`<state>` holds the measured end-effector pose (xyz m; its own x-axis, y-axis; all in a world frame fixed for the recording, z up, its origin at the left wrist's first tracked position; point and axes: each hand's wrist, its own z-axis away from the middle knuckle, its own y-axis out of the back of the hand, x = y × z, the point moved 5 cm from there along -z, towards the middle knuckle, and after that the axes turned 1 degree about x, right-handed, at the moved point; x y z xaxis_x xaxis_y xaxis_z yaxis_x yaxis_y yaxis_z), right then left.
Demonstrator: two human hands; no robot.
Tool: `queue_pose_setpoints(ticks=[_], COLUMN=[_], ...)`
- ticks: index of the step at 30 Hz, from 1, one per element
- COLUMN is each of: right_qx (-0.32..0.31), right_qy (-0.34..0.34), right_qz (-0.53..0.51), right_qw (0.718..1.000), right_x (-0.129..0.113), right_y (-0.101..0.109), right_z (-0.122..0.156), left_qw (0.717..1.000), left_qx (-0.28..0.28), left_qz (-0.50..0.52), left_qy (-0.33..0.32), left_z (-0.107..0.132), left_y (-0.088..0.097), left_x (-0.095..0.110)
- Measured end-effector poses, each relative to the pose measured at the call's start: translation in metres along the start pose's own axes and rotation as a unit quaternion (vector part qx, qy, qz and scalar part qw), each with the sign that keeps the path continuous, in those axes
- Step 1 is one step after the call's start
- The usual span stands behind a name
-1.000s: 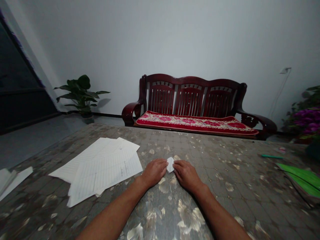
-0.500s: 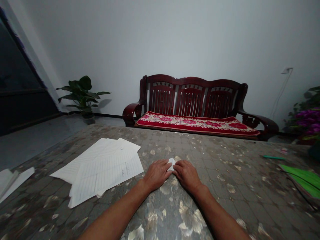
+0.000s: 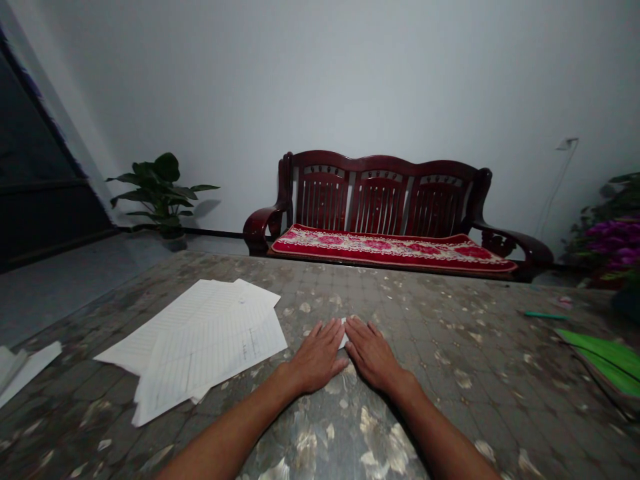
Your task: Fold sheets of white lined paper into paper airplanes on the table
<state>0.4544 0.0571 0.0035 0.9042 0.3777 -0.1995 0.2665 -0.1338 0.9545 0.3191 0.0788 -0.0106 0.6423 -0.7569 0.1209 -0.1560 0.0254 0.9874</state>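
Observation:
A small folded piece of white paper [image 3: 343, 341] lies on the patterned tabletop, mostly covered by my two hands. My left hand [image 3: 319, 357] rests flat over its left side, fingers stretched forward and thumb pointing right. From the other side my right hand [image 3: 371, 350] presses on it with straight fingers, its fingertips close to those of the left. Only a narrow strip of the paper shows between the hands, so its full shape is hidden. Left of my hands lie several lined sheets [image 3: 215, 347], loosely stacked, with some handwriting on the top one.
More white paper [image 3: 35, 373] lies at the table's left edge. On the right are a green pen [image 3: 546, 315] and a bright green book [image 3: 607, 360] with a dark cord across it. Beyond the table stands a wooden bench [image 3: 385, 200]; a potted plant [image 3: 165, 193] is at the left.
My fingers have gone from bent around the paper's edges to stretched flat over it. Less of the paper shows now. The view has shifted slightly.

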Motion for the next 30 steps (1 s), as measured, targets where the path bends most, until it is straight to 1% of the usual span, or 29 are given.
queue_pose_setpoints(ticks=[5, 8, 9, 11, 14, 16, 21, 24, 27, 30], right_qx=[-0.015, -0.02, -0.02, -0.023, -0.041, -0.053, -0.09, -0.089, -0.055, -0.009], right_qy=[-0.023, -0.039, -0.037, -0.011, 0.032, 0.033, 0.004, -0.023, -0.028, 0.024], right_qz=[0.016, 0.004, -0.006, -0.029, -0.049, -0.049, -0.057, -0.096, -0.194, -0.264], right_qw=[0.999, 0.999, 0.999, 0.999, 0.997, 0.997, 0.994, 0.991, 0.979, 0.964], right_x=[0.006, 0.009, 0.009, 0.007, 0.004, 0.004, 0.014, 0.026, 0.038, 0.041], right_y=[-0.005, -0.005, -0.004, -0.004, -0.005, -0.008, -0.014, -0.014, -0.009, 0.004], right_z=[-0.005, -0.006, -0.006, -0.005, -0.003, -0.004, -0.017, -0.027, -0.031, -0.028], left_qw=[0.998, 0.997, 0.998, 0.998, 0.998, 0.998, 0.998, 0.999, 0.999, 0.996], left_qx=[-0.02, -0.03, -0.033, -0.036, -0.022, -0.013, -0.031, -0.029, 0.008, 0.046], left_qz=[0.013, 0.017, 0.017, 0.018, 0.019, 0.021, 0.031, 0.039, 0.04, 0.047], left_qy=[-0.054, -0.062, -0.06, -0.057, -0.061, -0.062, -0.033, -0.015, 0.016, 0.058], left_z=[0.014, 0.021, 0.023, 0.025, 0.027, 0.027, 0.025, 0.026, 0.028, 0.026], left_y=[0.005, 0.01, 0.011, 0.011, 0.011, 0.011, 0.013, 0.012, 0.011, 0.015], left_x=[0.002, 0.001, 0.001, 0.002, 0.005, 0.006, 0.008, 0.015, 0.025, 0.029])
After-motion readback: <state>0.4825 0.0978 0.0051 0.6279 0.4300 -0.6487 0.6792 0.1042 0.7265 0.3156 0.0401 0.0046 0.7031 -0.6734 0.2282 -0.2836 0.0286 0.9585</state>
